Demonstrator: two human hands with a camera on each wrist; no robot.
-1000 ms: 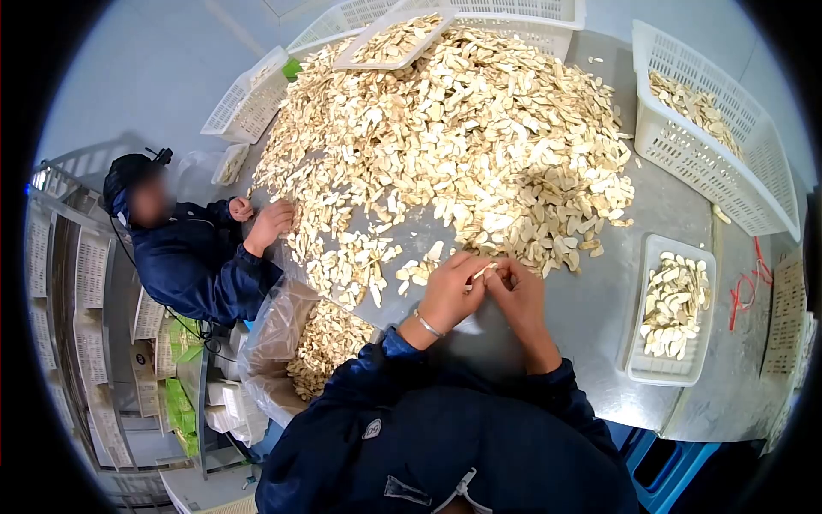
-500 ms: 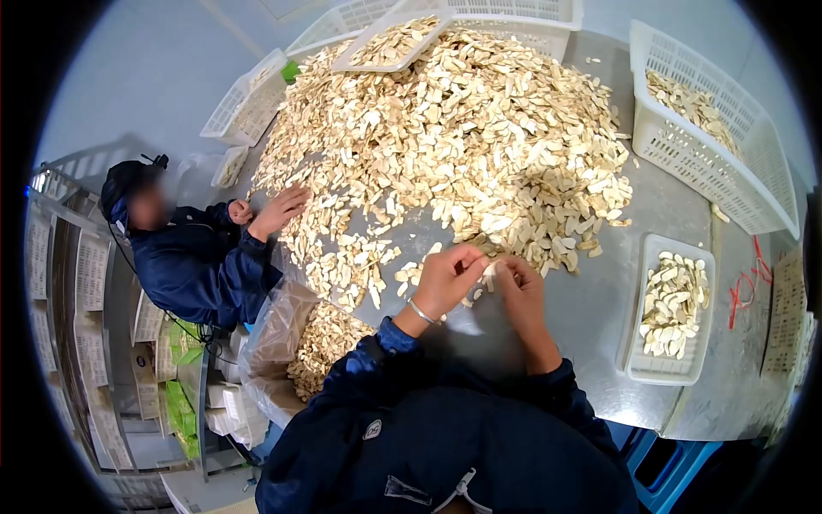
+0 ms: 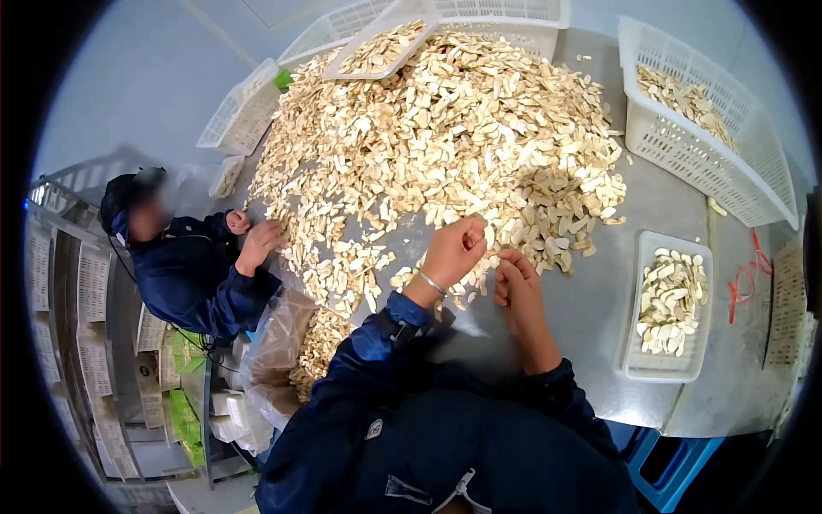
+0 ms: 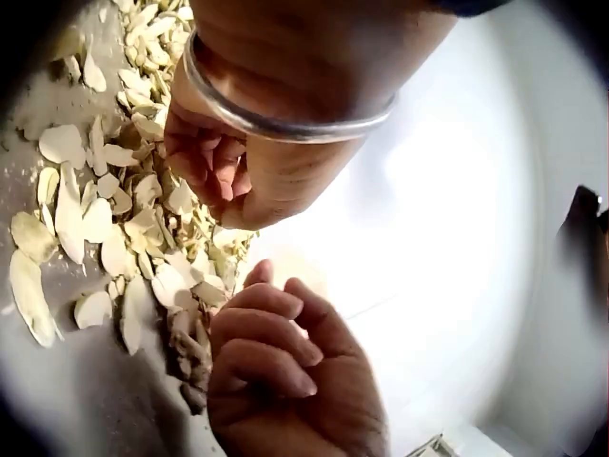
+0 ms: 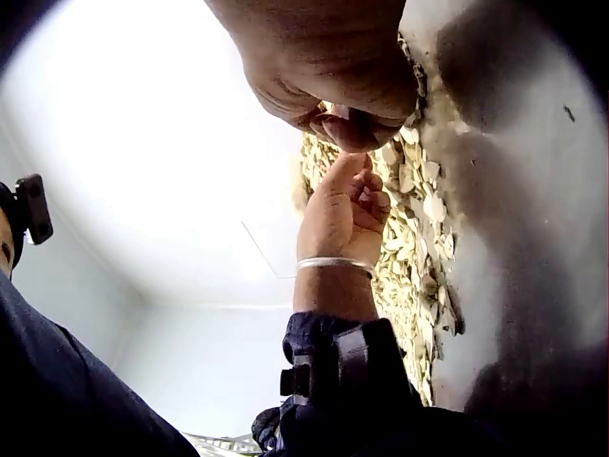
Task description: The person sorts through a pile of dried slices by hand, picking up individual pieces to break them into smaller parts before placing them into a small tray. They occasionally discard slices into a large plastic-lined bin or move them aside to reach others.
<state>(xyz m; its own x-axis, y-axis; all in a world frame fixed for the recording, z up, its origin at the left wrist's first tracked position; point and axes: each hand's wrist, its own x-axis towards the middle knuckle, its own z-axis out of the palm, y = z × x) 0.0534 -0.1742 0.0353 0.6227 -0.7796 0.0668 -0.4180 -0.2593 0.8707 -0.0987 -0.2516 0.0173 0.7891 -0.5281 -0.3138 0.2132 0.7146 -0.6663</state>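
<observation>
Over the near edge of a heap of pale, flat dried slices [image 3: 411,128], my left hand [image 3: 455,254] bends its fingers in with the thumb against them. A metal bracelet [image 4: 276,124] circles that wrist. I cannot tell whether a slice lies between its fingertips. My right hand [image 3: 522,295] hovers a little to the right and nearer my body, its fingers loosely curled and no slice showing in them. In the left wrist view the right hand [image 4: 285,371] appears below the left, apart from it. Loose slices [image 4: 71,214] lie scattered on the metal table near the left fingers.
At right sits a white tray [image 3: 629,364] of slices, with a large white basket [image 3: 659,128] behind it. Another tray [image 3: 377,77] rests on the heap. Left of me another person [image 3: 184,265] works beside a plastic-lined container [image 3: 270,360] of slices. Red string [image 3: 743,287] lies far right.
My hands were together at a slice, then parted. The left has moved forward over the heap's edge; the right has drawn slightly away. The other person's hand reached forward and came back.
</observation>
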